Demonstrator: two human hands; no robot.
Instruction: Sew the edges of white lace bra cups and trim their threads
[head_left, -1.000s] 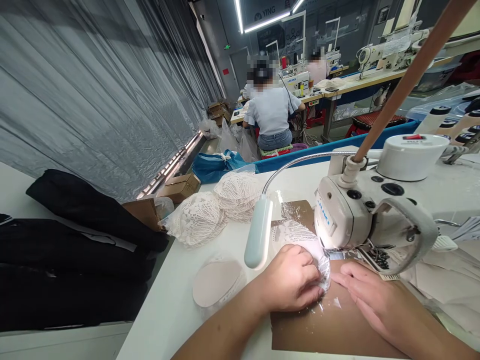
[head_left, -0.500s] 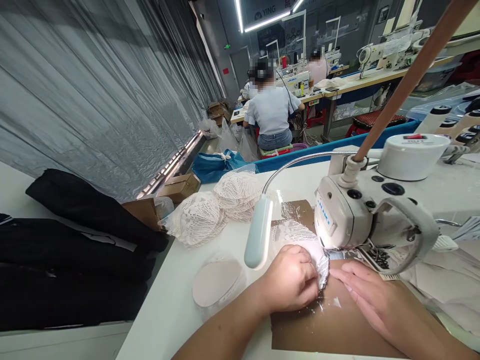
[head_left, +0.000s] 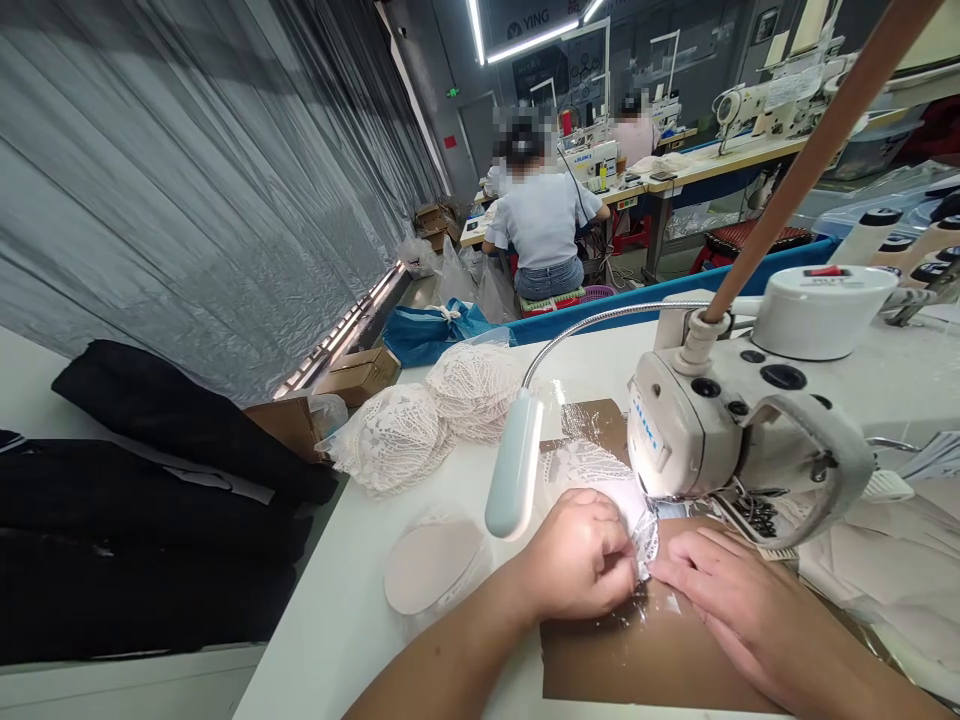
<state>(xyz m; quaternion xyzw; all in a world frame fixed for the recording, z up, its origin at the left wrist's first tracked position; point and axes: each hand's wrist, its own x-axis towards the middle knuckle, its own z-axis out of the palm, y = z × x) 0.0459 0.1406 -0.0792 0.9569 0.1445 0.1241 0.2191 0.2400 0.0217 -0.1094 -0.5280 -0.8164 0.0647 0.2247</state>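
A white lace bra cup (head_left: pixel 592 465) lies under the head of the white sewing machine (head_left: pixel 675 420), its lace edge running down from the needle area. My left hand (head_left: pixel 581 555) is closed on the near part of this cup, fingers curled into the lace. My right hand (head_left: pixel 739 595) rests on the brown board (head_left: pixel 600 660) with fingers stretched out, its fingertips touching the lace edge from the right. The needle and presser foot are hidden behind the machine head.
Left of the machine stand stacked lace cups (head_left: pixel 401 435) and a smooth beige cup (head_left: pixel 431 565). A lamp (head_left: pixel 514 470) on a bent metal neck hangs close above my left hand. Pale fabric (head_left: pixel 870 560) lies right. Beyond the table a person (head_left: pixel 544 225) sits sewing.
My right hand has slid slightly left and down, its fingertips moving along the lace edge toward my left fingers. My left hand stays closed on the cup.
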